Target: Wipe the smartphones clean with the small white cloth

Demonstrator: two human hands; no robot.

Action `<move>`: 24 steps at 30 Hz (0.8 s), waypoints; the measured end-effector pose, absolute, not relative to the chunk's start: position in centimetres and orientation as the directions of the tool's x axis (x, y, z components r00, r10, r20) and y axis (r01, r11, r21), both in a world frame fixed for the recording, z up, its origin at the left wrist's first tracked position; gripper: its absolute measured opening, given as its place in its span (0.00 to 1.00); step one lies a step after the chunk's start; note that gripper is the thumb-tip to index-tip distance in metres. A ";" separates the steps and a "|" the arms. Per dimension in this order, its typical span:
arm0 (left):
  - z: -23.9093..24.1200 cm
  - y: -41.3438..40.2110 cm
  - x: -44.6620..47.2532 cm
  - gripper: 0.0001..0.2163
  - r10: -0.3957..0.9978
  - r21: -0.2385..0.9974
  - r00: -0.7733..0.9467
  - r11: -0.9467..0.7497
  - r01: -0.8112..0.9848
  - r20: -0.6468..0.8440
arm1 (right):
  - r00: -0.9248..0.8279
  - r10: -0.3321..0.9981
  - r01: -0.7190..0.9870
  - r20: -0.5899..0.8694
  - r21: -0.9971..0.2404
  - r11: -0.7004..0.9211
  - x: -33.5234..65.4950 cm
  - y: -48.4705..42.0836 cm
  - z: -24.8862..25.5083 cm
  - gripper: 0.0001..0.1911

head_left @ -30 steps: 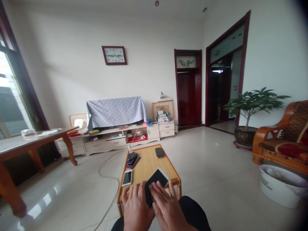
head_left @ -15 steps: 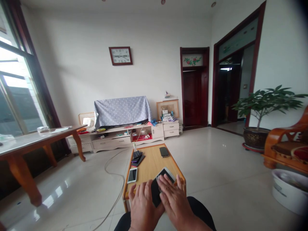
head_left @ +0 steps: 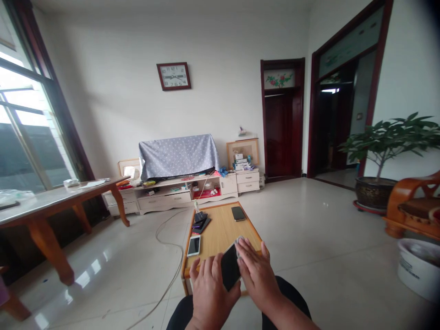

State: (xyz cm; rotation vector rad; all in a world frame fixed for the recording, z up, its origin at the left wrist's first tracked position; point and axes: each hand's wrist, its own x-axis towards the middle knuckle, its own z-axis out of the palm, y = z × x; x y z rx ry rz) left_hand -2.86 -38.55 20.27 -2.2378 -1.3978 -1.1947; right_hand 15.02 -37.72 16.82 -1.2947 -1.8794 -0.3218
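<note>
My left hand point(head_left: 211, 286) is wrapped round a phone point(head_left: 229, 268) with a dark screen and pale edge, held tilted above the near end of a small wooden table point(head_left: 222, 233). My right hand point(head_left: 254, 270) lies over the phone's right upper side. Under its fingertips shows a bit of a small pale wipe point(head_left: 238, 240), pressed to the phone; most of it is hidden. On the table lie a white phone point(head_left: 194, 246) at the left, a dark phone point(head_left: 237, 213) at the far right, and a stack of dark devices point(head_left: 201, 224) at the far left.
A pale cable point(head_left: 180, 261) runs over the floor left of the table. At the left stands a larger table point(head_left: 79, 195). The low TV cabinet point(head_left: 165, 200) is along the wall. A white bucket point(head_left: 417, 270) and a potted plant point(head_left: 376, 190) stand right.
My right hand has slid from across the phone's screen towards its right upper edge, baring more of the dark screen. My left hand keeps its hold. The view has shifted slightly.
</note>
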 end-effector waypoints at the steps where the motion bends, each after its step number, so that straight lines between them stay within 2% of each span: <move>1: 20.2 -38.5 -2.9 0.28 0.637 0.204 0.204 -0.507 0.838 0.743 | -0.086 0.656 0.873 0.750 -0.261 0.413 15.5 -37.1 16.7 0.28; 4: 19.9 -38.1 -3.0 0.30 0.652 0.205 0.199 -0.489 0.848 0.732 | -0.011 0.621 0.870 0.784 -0.299 0.393 16.1 -36.3 16.1 0.29; 8: 19.1 -37.1 -3.1 0.29 0.673 0.217 0.172 -0.453 0.865 0.719 | -0.135 0.598 0.846 0.790 -0.222 0.484 15.7 -37.1 14.4 0.29; 10: 18.7 -36.5 -3.2 0.29 0.684 0.219 0.170 -0.444 0.869 0.710 | -0.157 0.602 0.821 0.783 -0.235 0.520 15.7 -37.1 13.6 0.29; 12: 18.5 -35.9 -3.2 0.29 0.692 0.223 0.176 -0.446 0.867 0.700 | -0.077 0.619 0.783 0.782 -0.337 0.523 16.2 -36.3 13.1 0.26; 14: 18.4 -35.5 -3.2 0.30 0.699 0.236 0.177 -0.451 0.861 0.693 | 0.083 0.665 0.700 0.742 -0.518 0.491 17.1 -35.0 12.9 0.23; 16: 18.4 -35.0 -3.3 0.29 0.706 0.255 0.172 -0.456 0.852 0.686 | 0.261 0.738 0.541 0.622 -0.728 0.422 18.0 -33.6 13.0 0.20; 18: 18.5 -34.5 -3.4 0.29 0.715 0.273 0.172 -0.461 0.844 0.678 | 0.399 0.811 0.324 0.427 -0.893 0.311 18.8 -32.4 13.3 0.19; 21: 18.4 -33.5 -3.7 0.30 0.731 0.288 0.184 -0.469 0.835 0.657 | 0.444 0.875 0.097 0.195 -0.981 0.170 19.5 -31.0 14.0 0.20; 24: 18.2 -32.2 -4.1 0.31 0.740 0.295 0.216 -0.493 0.818 0.637 | 0.367 0.924 0.014 0.110 -0.994 0.113 19.7 -30.0 15.3 0.23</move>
